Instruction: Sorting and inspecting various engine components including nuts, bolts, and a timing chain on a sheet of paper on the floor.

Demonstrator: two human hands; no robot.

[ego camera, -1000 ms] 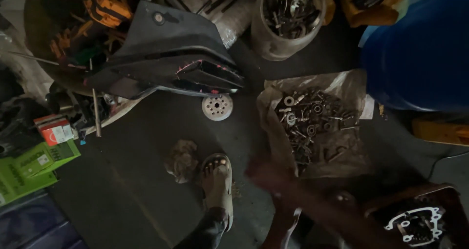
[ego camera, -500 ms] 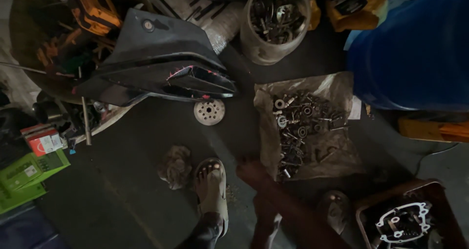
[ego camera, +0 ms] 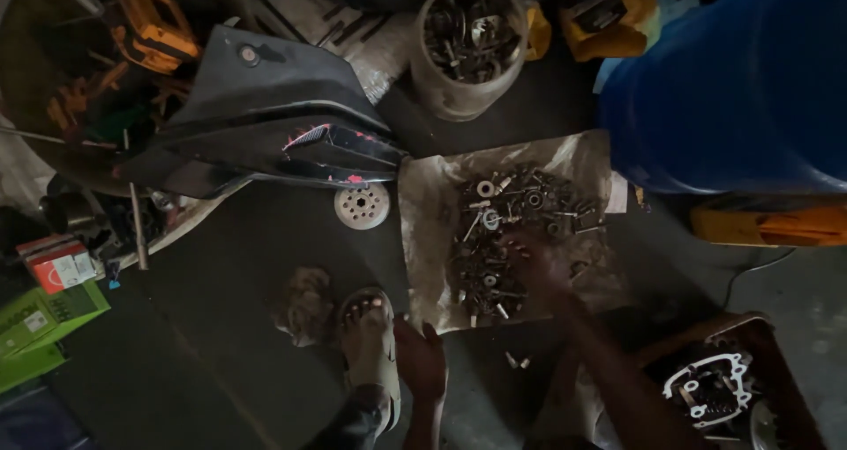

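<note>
Right hand lies spread, palm down, in the heap of bolts and washers on the crumpled sheet; what it grips cannot be told. Left hand rests loosely open at the sheet's near edge, empty. Best raked slowly with fingertips: small, greasy, dull steel pieces tangle easily.

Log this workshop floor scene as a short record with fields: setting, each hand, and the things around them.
setting: dim, dark floor, seen from above
right hand: reaching into a pile of bolts and nuts on a crumpled sheet
left hand: low by the sheet's near edge, next to a sandalled foot; whether it holds anything cannot be told
nearby: bucket of metal parts, black fairing panel, round white disc, blue barrel, engine part, rag
</note>
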